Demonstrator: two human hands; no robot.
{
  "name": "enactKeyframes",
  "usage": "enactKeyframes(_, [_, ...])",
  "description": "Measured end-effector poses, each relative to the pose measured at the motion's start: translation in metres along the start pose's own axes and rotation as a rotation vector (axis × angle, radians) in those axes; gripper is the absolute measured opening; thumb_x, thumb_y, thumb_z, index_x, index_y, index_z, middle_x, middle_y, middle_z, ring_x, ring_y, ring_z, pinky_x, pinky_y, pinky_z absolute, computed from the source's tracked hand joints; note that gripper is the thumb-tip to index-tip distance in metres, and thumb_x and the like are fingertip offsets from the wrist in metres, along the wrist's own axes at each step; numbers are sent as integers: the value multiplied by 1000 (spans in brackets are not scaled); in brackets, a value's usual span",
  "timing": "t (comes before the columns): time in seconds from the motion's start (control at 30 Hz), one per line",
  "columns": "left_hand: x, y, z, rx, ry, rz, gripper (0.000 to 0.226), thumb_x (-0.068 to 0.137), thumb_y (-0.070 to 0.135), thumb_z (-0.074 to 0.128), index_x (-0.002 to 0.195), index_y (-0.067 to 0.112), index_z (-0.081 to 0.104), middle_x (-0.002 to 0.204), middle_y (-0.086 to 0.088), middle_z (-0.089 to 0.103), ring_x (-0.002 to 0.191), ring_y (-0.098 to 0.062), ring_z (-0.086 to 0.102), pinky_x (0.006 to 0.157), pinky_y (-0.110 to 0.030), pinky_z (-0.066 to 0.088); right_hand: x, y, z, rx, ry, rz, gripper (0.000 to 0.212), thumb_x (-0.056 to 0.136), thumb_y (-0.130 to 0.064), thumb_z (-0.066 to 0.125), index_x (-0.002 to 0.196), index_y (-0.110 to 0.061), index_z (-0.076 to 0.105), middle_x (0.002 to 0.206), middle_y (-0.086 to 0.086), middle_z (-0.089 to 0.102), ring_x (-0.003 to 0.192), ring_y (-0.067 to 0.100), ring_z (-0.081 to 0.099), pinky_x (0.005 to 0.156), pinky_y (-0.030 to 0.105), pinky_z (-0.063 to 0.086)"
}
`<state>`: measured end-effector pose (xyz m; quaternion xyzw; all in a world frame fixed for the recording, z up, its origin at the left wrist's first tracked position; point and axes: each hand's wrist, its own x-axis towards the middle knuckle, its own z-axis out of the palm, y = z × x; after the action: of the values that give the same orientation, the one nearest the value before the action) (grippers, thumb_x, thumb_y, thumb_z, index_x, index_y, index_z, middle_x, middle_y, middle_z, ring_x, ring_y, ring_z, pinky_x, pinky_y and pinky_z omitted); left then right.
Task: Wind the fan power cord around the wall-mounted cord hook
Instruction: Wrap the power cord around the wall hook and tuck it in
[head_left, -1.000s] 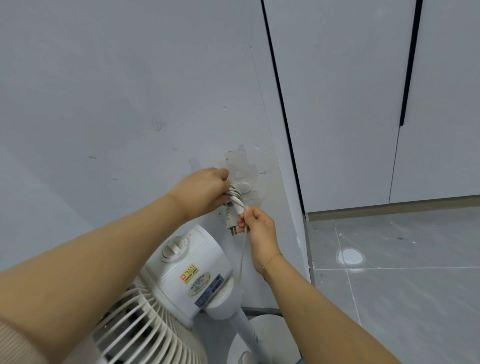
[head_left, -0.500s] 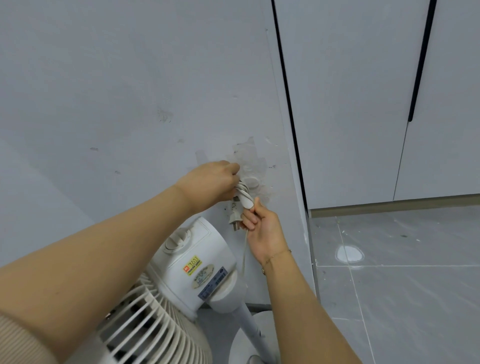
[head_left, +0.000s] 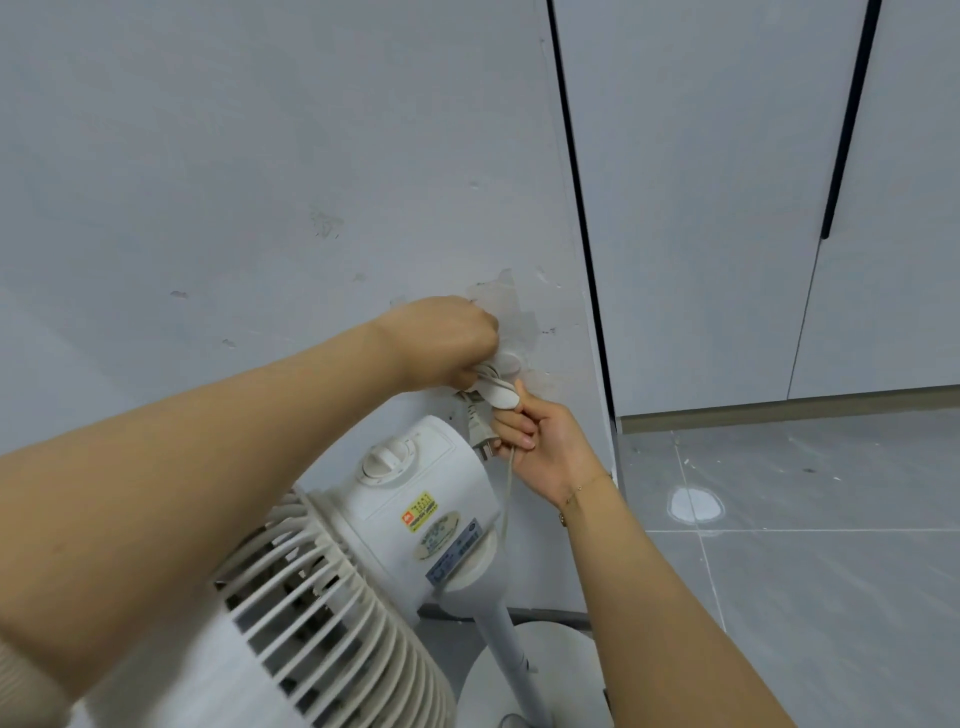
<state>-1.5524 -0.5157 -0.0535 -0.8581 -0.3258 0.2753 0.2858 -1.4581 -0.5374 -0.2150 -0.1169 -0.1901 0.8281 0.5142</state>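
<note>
A white cord hook sticks to the grey wall, with several turns of the white power cord wound around it. My left hand grips the wound cord at the hook's left side. Just below, my right hand pinches the cord, thumb up against the hook's lower tip. The plug hangs beside my right fingers. A strand of cord drops from my right hand toward the white fan.
The fan's motor housing, grille and pole stand close below the hook. Tape residue marks the wall. White cabinet doors stand to the right, above a grey tiled floor.
My right hand has shifted up slightly under the hook. The view has moved a little; my left hand stays on the wound cord.
</note>
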Motion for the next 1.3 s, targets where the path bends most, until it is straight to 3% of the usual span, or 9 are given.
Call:
enactKeyframes(0.17, [-5,-1,7,-85,42,26,21,88,20,50,92,3,63,108,-10,60,91,-28,57,76,-36,43,-2,1,4,-72,18,-28,28,101,-28,35,76,-20,43,39,-10,28,32,3,23,47,19,31])
enactKeyframes(0.27, [-7,0,8,-108,80,25,21,90,19,49,88,2,62,102,-11,58,90,-28,56,72,-33,37,0,12,12,-133,192,-199,29,100,-28,38,74,-18,44,41,-9,31,36,4,25,52,23,22])
enactKeyframes(0.37, [-8,0,10,-154,112,-2,20,88,18,51,84,2,62,96,-12,57,85,-28,56,68,-31,33,-2,23,22,-125,379,-337,29,99,-26,43,73,-15,49,47,-7,31,40,6,25,48,21,25])
enactKeyframes(0.5, [-10,1,13,-205,145,-23,20,87,20,55,82,2,62,95,-12,57,85,-30,56,70,-34,36,-9,30,30,-80,463,-364,31,97,-25,50,68,-13,51,51,-3,34,42,7,26,46,21,26])
enactKeyframes(0.7, [-15,7,17,-228,160,-120,22,88,25,55,86,4,63,99,-11,57,88,-30,57,66,-35,35,-17,35,31,-519,639,-540,40,96,-26,51,60,-10,46,53,3,43,49,11,34,49,22,32])
enactKeyframes(0.8, [-14,10,13,-201,125,-139,22,88,25,55,89,4,63,101,-10,56,90,-29,57,64,-32,32,-19,44,32,-626,731,-700,31,94,-23,56,71,-3,62,61,3,49,53,5,39,55,17,37])
enactKeyframes(0.9, [-13,12,11,-221,111,-161,22,88,25,56,89,4,63,102,-10,57,89,-29,56,65,-32,33,-18,45,32,-674,739,-753,16,93,-19,58,85,-11,70,74,-2,61,61,-2,50,61,12,41])
enactKeyframes(1.1, [-14,10,13,-240,145,-155,22,87,24,56,86,4,64,99,-10,57,87,-28,55,65,-32,33,-14,45,29,-811,719,-733,28,97,-23,48,78,-8,62,61,-8,50,61,10,44,62,35,45])
enactKeyframes(1.3, [-15,9,12,-254,134,-159,23,87,26,57,86,4,64,99,-10,58,86,-29,56,65,-33,34,-26,38,30,-1117,633,-695,11,80,-6,59,89,-8,64,72,-2,49,61,11,43,63,27,42])
